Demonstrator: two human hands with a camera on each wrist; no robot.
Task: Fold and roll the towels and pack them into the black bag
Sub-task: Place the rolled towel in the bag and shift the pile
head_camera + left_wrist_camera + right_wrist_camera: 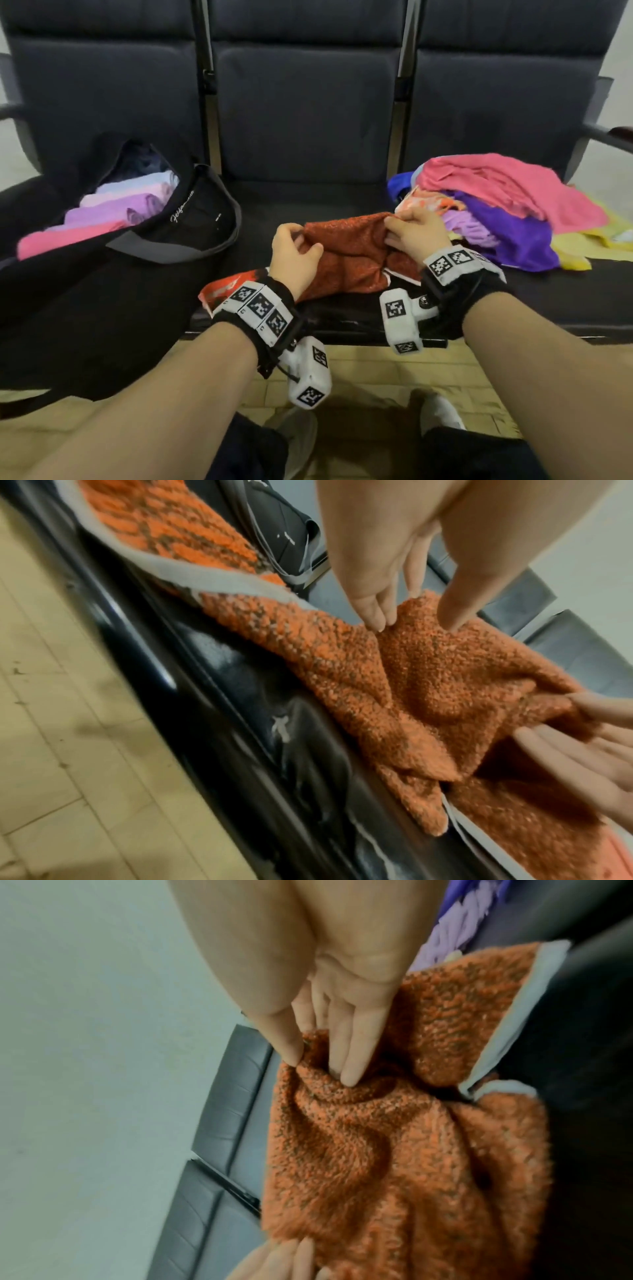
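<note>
Both hands, left hand (294, 253) and right hand (416, 233), pinching orange towel (349, 260), long axis left-right.

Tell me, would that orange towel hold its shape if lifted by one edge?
Probably not: the orange towel already sags in soft creases between the left hand and right hand, so it looks floppy. Its nubbly pile likely grips well and seems unlikely to slip.
</note>
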